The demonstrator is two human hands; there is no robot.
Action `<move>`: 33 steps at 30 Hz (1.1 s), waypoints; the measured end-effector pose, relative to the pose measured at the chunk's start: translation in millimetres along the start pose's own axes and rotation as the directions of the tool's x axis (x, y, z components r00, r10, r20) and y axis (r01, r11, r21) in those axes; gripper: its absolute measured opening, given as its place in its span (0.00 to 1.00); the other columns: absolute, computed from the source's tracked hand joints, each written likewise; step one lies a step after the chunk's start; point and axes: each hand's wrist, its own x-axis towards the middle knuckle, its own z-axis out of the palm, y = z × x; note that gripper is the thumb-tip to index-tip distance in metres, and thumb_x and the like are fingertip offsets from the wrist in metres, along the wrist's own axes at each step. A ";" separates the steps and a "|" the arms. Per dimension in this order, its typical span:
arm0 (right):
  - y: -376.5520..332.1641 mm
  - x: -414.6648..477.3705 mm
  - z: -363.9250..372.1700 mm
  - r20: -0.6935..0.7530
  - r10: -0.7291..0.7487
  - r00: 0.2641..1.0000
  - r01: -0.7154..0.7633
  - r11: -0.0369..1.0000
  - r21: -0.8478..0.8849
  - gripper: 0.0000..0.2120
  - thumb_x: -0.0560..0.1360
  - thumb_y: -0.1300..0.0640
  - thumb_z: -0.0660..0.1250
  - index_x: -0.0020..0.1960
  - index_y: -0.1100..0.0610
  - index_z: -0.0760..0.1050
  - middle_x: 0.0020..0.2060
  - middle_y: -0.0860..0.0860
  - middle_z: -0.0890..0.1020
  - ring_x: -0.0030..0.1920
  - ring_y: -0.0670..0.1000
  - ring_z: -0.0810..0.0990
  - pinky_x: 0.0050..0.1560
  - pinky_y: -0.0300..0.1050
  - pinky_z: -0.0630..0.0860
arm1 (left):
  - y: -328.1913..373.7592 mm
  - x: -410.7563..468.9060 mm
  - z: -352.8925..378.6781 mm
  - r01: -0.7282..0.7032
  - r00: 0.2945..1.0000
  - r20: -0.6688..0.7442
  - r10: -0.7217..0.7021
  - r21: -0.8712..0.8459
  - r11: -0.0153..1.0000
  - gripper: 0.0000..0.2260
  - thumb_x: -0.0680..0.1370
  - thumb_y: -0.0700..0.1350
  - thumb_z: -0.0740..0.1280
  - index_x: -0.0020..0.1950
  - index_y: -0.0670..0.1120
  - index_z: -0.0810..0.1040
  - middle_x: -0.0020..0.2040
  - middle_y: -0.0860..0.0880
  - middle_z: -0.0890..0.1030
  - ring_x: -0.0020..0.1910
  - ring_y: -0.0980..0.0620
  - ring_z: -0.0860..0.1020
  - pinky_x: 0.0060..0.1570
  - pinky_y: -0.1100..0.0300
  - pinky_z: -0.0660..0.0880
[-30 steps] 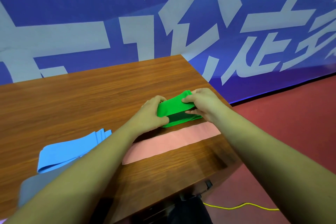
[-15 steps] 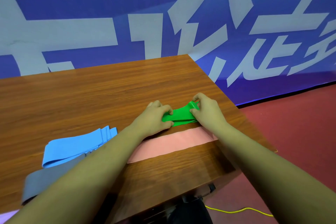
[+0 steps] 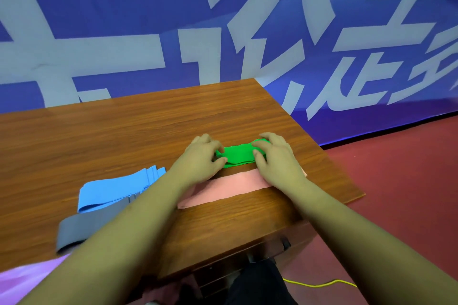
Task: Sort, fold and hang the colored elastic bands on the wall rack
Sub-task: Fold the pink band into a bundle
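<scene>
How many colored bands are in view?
5: green band held by left hand and right hand; pink band nearer; blue band left; grey band nearer than blue; purple band bottom-left corner. Arms may hide more.

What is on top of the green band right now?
Both hands: the left hand grips its left end, the right hand its right end. The middle of the green band shows bare. Its ends are hidden under the fingers.
</scene>
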 end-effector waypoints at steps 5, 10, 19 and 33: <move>-35.3 -48.8 -0.5 0.119 -0.144 0.982 0.128 0.982 0.136 0.17 0.80 0.51 0.60 0.66 0.53 0.77 0.69 0.50 0.74 0.69 0.50 0.69 0.72 0.44 0.62 | 5.6 -52.0 -9.6 0.114 0.990 -0.076 -0.121 -0.095 0.989 0.04 0.76 0.46 0.68 0.49 0.47 0.79 0.46 0.49 0.75 0.48 0.49 0.75 0.45 0.61 0.64; -55.0 -79.9 13.8 0.200 -0.180 0.963 0.158 0.980 0.119 0.19 0.81 0.47 0.57 0.69 0.49 0.73 0.70 0.47 0.73 0.71 0.47 0.68 0.74 0.46 0.61 | -8.6 -93.1 -3.1 0.233 0.970 -0.060 -0.234 -0.021 0.972 0.10 0.74 0.43 0.67 0.54 0.44 0.79 0.51 0.44 0.77 0.55 0.45 0.75 0.52 0.57 0.71; -57.5 -89.2 23.0 0.212 -0.179 0.961 0.174 0.984 0.044 0.19 0.81 0.46 0.56 0.70 0.47 0.71 0.72 0.45 0.71 0.72 0.46 0.65 0.75 0.47 0.58 | -7.9 -87.9 -2.9 0.270 0.947 0.091 -0.307 0.290 0.918 0.21 0.79 0.55 0.63 0.67 0.44 0.72 0.63 0.42 0.73 0.65 0.43 0.69 0.63 0.50 0.68; -60.9 -76.3 15.9 0.286 -0.128 0.950 0.100 0.989 0.108 0.18 0.79 0.48 0.60 0.66 0.51 0.76 0.68 0.47 0.74 0.68 0.48 0.69 0.71 0.46 0.64 | 5.5 -73.4 -22.9 0.415 0.910 0.074 -0.409 -0.176 0.892 0.06 0.77 0.45 0.66 0.49 0.46 0.71 0.48 0.47 0.80 0.42 0.48 0.75 0.38 0.59 0.69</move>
